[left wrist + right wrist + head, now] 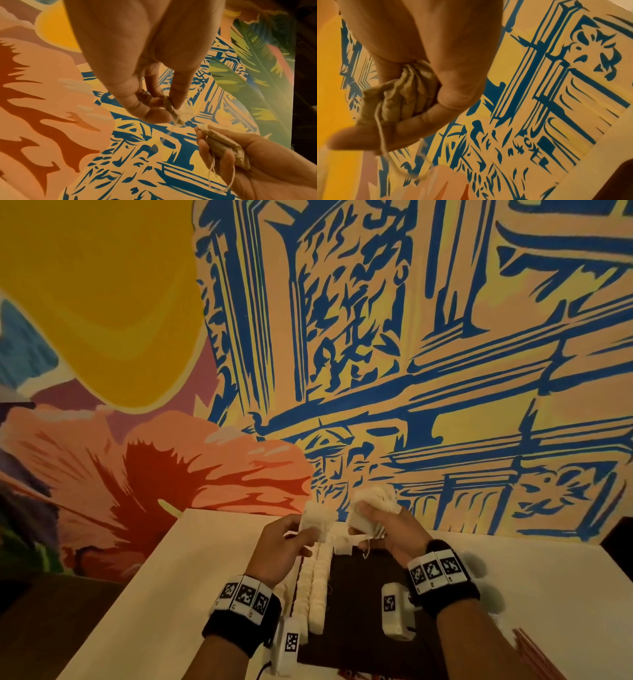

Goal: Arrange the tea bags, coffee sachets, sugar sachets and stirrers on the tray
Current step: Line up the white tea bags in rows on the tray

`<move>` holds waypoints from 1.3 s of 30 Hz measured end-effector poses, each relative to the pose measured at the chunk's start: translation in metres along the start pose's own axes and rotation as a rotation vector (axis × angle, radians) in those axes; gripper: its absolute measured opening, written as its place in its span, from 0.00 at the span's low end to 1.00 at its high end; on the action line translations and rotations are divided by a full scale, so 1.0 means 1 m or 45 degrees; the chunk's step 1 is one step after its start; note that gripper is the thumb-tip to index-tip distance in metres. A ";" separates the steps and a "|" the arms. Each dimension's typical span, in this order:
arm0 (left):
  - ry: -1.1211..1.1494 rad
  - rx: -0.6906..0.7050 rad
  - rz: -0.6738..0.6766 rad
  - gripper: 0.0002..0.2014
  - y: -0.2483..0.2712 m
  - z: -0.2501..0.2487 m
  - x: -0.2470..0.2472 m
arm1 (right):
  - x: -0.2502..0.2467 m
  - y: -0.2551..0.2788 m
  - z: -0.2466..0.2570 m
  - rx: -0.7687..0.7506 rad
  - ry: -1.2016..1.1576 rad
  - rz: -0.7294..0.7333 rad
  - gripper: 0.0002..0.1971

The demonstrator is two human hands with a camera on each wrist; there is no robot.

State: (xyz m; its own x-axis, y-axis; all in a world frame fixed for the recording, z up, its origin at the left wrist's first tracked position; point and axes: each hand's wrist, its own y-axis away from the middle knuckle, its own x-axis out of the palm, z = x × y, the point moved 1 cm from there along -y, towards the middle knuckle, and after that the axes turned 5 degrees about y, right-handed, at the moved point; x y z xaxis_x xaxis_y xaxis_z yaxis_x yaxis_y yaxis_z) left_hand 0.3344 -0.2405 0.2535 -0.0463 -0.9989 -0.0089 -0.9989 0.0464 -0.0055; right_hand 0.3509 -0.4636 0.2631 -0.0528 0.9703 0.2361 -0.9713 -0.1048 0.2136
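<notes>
Rows of tea bags [317, 583] already line the dark tray's [356, 642] left side. Left hand [284, 546] pinches one bag; right hand [387, 529] clutches a bunch above it. Stirrers [534, 652] wait on the surface.

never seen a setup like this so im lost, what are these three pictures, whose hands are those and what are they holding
No machine here: a person works with bare hands, wearing cameras. The big picture comes from a head camera looking down; the other two come from cameras strapped to each wrist, looking along the fingers. The black bands with square codes are the wrist mounts.

On the white table lies a dark tray with rows of white tea bags along its left side. Some thin reddish sticks lie at the far right.

The left hand pinches one tea bag. The right hand holds a bunch of tea bags in its grip, strings dangling.
</notes>
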 end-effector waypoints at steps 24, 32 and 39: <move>-0.233 0.431 0.324 0.22 0.010 -0.003 0.056 | -0.022 0.034 -0.021 0.358 -0.258 0.195 0.21; 0.005 0.172 0.094 0.18 0.025 0.013 0.067 | -0.050 0.039 -0.035 0.302 -0.403 0.131 0.27; 0.128 -0.133 0.274 0.16 0.026 0.022 0.074 | -0.049 0.041 -0.043 0.215 -0.232 0.155 0.22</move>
State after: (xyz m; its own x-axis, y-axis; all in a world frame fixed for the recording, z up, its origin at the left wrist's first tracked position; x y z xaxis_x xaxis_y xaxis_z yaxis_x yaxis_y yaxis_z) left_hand 0.3054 -0.3132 0.2309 -0.2530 -0.9622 0.1008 -0.9609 0.2620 0.0891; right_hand 0.3041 -0.5063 0.2195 -0.1094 0.8946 0.4332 -0.9072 -0.2679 0.3244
